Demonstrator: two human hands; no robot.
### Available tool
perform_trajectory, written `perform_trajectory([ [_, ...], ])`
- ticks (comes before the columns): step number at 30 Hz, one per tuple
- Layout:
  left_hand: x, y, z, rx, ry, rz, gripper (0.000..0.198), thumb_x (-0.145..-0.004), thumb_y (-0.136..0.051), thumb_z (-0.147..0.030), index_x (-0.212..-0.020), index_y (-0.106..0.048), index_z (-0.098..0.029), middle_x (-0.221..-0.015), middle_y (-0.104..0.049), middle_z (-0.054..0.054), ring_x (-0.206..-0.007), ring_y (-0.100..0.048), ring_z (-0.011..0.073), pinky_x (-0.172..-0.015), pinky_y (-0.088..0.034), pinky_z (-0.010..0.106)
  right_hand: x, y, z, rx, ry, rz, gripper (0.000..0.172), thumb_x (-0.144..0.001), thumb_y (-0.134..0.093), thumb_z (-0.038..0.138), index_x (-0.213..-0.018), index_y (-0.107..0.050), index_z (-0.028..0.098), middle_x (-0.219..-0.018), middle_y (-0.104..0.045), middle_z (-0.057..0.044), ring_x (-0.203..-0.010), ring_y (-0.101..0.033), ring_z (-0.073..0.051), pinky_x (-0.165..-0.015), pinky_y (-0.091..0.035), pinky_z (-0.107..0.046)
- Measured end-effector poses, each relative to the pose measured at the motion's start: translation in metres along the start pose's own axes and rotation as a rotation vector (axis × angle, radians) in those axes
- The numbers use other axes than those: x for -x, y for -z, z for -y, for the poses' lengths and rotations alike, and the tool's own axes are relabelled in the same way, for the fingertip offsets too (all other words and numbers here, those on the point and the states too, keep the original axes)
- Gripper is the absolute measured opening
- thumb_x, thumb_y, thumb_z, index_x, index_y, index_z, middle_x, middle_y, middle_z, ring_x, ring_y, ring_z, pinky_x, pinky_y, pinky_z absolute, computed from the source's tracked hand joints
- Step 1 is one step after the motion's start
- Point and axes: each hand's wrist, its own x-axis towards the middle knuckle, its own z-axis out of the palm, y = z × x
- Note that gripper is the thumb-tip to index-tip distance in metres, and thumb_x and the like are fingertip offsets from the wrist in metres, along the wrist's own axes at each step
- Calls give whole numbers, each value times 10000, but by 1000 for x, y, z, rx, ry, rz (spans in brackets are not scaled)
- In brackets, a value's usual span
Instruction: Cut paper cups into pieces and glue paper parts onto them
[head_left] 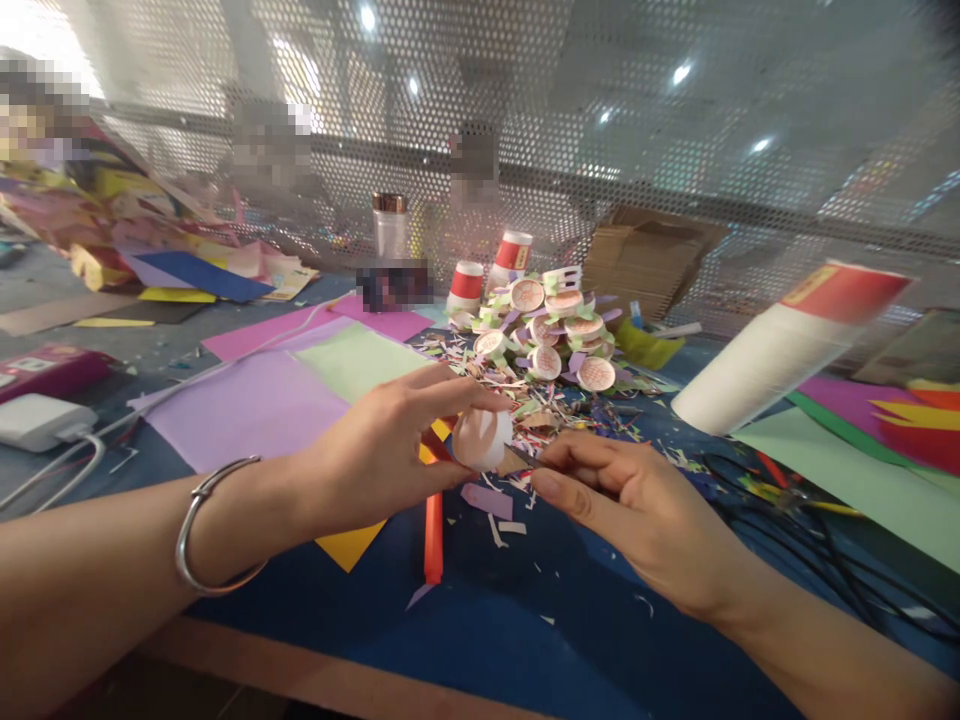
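My left hand (pixel 405 430), with a silver bangle at the wrist, grips a small white paper cup (pixel 480 440) between thumb and fingers. The cup lies tilted, its open side hard to make out. Close beside it, my right hand (pixel 607 490) is closed in a pinch. A small tan piece (pixel 512 462) runs from the cup toward the right fingertips; what exactly they hold is partly hidden. Below the left hand lies a long orange-red object (pixel 433 530). A purple paper scrap (pixel 487 500) rests on the blue tabletop (pixel 525 620) under the cup.
Behind my hands, a pile of decorated cut cups (pixel 545 340) sits among paper shreds. Red-and-white cups (pixel 466 288) stand behind it. A long cup stack (pixel 787 340) leans at right, near black cables (pixel 802 540). Purple paper (pixel 240 410) and a white charger (pixel 41 420) lie left.
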Motion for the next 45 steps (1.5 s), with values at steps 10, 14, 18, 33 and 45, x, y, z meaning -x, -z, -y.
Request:
perform_trajectory([
  [10, 0, -5, 3, 76, 51, 7, 475, -749, -749, -117, -1198, -643, -230, -1132, -605, 62, -946, -661, 170, -770, -624, 278, 1, 0, 3, 25, 18, 4, 273, -957, -605, 425, -800, -624, 202, -684, -435, 49, -584, -362, -95, -523, -310, -234],
  [14, -2, -6, 4, 195, 99, 50, 474, -744, -769, -143, -1185, -616, -224, -1153, -628, 59, -896, -685, 156, -751, -637, 268, 1, 1, 4, 14, -12, 16, 275, -955, -601, 445, -831, -630, 201, -678, -454, 45, -577, -369, -97, -516, -303, -238],
  [18, -2, -7, 3, 259, 110, 21, 436, -753, -753, -133, -1152, -594, -209, -1117, -655, 54, -822, -695, 139, -709, -632, 252, 2, 1, 4, 26, -27, 10, 293, -949, -604, 459, -818, -612, 197, -675, -457, 45, -576, -371, -96, -516, -300, -241],
  [33, -2, -8, 0, 290, 179, 30, 435, -742, -759, -140, -1140, -595, -203, -1062, -673, 44, -841, -690, 143, -667, -623, 231, 2, -2, 2, 86, -20, 34, 289, -957, -574, 473, -841, -617, 212, -716, -522, 25, -637, -474, -127, -567, -357, -258],
  [45, -2, -7, 0, 285, 184, 25, 424, -755, -769, -180, -1139, -593, -213, -1071, -680, 44, -855, -679, 151, -655, -611, 239, 3, -2, 1, 61, -36, 40, 299, -961, -572, 483, -842, -613, 212, -719, -494, 37, -645, -435, -118, -571, -333, -254],
])
